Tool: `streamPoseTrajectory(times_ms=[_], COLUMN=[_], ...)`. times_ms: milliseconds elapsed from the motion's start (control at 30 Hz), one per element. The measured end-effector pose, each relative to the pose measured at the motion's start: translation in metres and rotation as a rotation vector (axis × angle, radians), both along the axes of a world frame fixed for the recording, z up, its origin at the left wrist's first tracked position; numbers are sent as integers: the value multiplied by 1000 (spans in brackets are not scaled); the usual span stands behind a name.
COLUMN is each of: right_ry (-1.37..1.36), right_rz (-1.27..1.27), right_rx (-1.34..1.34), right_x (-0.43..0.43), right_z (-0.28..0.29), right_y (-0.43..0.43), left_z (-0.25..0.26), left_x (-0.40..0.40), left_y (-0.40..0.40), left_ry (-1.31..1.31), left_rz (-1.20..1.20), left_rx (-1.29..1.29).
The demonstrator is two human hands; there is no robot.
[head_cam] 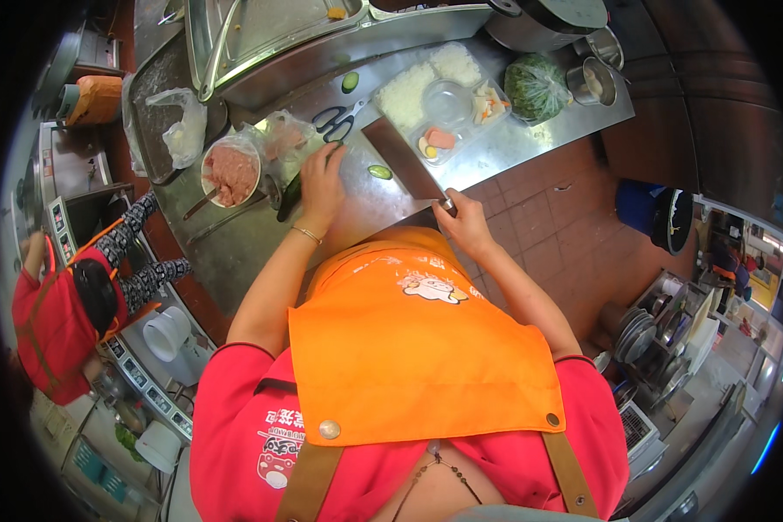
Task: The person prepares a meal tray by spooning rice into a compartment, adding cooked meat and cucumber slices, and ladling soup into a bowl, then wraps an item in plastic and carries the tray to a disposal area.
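Observation:
My left hand [322,184] holds a dark green cucumber [290,198] down on the steel worktop [391,212]; the palm and fingers hide its middle. In my right hand [468,223] is the handle of a cleaver [401,158], its broad blade pointing away from me over the worktop. A cut cucumber slice [380,172] lies between the left hand and the blade. Farther back rests another cucumber piece [350,81], near scissors [337,122] with dark handles. Beyond the blade sits a clear compartment tray [453,150] with rice, pink sausage, egg and shredded vegetables.
Left of my hand are a tub of minced meat [233,171] and a plastic bag [286,137]. A bag of greens [536,86] and a metal pot [592,83] stand at the right. A co-worker [65,313] is at the left; a bin [656,215] stands on the tiled floor.

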State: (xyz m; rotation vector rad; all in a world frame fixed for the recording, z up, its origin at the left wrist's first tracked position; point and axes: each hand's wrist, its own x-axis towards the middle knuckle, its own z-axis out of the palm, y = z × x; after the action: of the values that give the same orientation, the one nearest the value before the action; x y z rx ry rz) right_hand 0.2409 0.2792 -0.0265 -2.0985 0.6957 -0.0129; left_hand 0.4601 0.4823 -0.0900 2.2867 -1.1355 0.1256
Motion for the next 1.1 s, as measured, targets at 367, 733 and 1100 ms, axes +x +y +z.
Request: streamPoseTrajectory(times_ms=[367,733,1100], right_ry=[43,-157,-129], right_rz=[-370,-393,-314], right_rx=[12,-152,-158], right_x=[-44,53,159], right_z=[53,40,-28], right_y=[-51,-205,-267], left_z=[-19,-11,-20], left_x=[-22,-34,-57], left_y=[-63,-103,-106], left_ry=[226,470,500], left_rz=[-243,-342,-102], left_rx=[263,193,140])
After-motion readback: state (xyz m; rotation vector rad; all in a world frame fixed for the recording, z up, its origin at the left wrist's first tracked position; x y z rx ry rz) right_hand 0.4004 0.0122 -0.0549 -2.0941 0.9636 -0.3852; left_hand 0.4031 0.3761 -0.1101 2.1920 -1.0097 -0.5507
